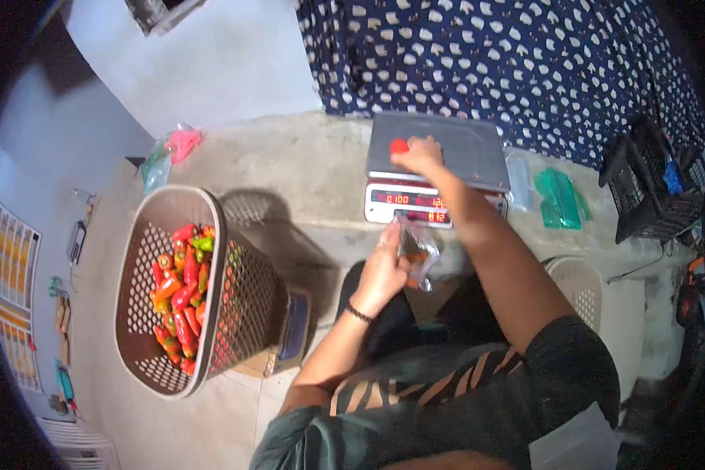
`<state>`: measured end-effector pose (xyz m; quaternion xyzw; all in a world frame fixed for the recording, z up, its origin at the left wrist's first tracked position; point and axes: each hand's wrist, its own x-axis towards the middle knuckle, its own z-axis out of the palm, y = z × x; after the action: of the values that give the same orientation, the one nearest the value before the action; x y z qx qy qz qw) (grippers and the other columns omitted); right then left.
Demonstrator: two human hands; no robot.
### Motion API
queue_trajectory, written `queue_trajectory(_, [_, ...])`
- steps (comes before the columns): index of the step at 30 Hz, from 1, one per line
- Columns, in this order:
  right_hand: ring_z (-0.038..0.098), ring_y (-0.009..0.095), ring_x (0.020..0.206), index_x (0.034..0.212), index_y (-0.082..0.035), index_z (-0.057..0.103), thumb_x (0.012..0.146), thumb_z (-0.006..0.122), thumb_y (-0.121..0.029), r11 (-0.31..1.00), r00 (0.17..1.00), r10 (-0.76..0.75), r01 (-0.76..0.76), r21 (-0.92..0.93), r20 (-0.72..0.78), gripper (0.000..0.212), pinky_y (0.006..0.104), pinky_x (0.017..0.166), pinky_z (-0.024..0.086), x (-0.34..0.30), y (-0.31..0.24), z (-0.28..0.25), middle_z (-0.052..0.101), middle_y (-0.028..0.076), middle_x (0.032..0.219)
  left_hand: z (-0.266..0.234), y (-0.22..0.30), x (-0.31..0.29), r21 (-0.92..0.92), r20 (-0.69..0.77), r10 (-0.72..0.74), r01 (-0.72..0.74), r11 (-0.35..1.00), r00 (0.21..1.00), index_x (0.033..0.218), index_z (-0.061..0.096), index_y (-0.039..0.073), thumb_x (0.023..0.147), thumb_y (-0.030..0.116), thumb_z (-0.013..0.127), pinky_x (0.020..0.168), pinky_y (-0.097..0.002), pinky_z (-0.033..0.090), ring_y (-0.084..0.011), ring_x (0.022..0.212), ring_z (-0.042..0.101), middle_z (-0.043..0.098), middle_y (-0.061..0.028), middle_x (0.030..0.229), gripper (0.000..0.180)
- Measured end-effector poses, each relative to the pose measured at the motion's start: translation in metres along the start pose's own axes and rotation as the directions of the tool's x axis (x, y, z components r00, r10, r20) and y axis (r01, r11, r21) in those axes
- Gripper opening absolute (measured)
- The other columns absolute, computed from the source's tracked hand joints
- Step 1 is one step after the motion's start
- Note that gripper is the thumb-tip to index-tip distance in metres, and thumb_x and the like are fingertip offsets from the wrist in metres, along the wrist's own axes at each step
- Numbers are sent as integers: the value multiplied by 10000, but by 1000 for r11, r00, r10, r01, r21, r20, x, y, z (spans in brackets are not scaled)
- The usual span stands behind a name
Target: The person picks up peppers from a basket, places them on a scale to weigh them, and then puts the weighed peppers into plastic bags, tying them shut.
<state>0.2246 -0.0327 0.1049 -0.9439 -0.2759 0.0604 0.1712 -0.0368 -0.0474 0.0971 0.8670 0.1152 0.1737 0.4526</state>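
Note:
My right hand (pixel 421 155) reaches over the grey platform of a digital scale (pixel 470 149). Its fingers are closed on a red pepper (pixel 399 146), seen only as a rounded red end at the fingertips. Below the lit red display, my left hand (pixel 385 265) grips the edge of a clear plastic bag (pixel 423 254). Something orange-red shows through the bag's lower part; its shape is too small to make out. To the left, a tall brown perforated basket (pixel 247 301) holds several red, orange and green peppers (pixel 184 290).
A cardboard box (pixel 290 333) stands under the basket. Pink and clear plastic bags (pixel 184 145) lie at the ledge's left. Green plastic bags (pixel 562 200) are right of the scale, near a black crate (pixel 654 188). A patterned dark-blue curtain (pixel 486 59) hangs behind. Another light basket (pixel 576 282) stands at right.

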Motion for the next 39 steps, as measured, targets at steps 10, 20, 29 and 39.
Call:
queue_trajectory(10, [611,187,868,1140,-12,519,693,682,-231,-263,798,-566,-413,872,207,523,320,771,499,-224,64,5,605,107,977,25,-9,-14,-126,-31,-63,58,990,998,1289,377,-67,705,15,496,1032,-366,329,-366,1243,383,393,-280,1318,602])
queue_trajectory(20, [602,199,796,1070,-20,544,815,509,-379,658,428,-441,-444,608,789,442,272,681,473,-189,79,21,621,96,924,63,-22,-38,138,-139,-78,97,986,987,1280,370,-52,714,41,528,916,-398,434,-387,1131,475,395,-270,1310,595])
queue_trajectory(29, [553,186,1035,1195,-17,489,897,481,-330,942,695,-336,248,227,635,432,322,886,427,-192,46,3,580,88,1130,55,-11,-28,111,-75,-94,102,989,993,1246,425,-33,718,16,490,904,-405,440,-374,1115,488,461,-234,1268,534])
queue_trajectory(39, [566,225,761,778,-162,653,726,609,-226,492,613,-770,747,-447,177,93,476,860,391,-222,22,-117,598,54,669,-21,59,1,-80,-268,168,-196,977,949,1206,482,-58,720,2,513,987,-356,378,-360,1183,460,479,-257,1251,491])
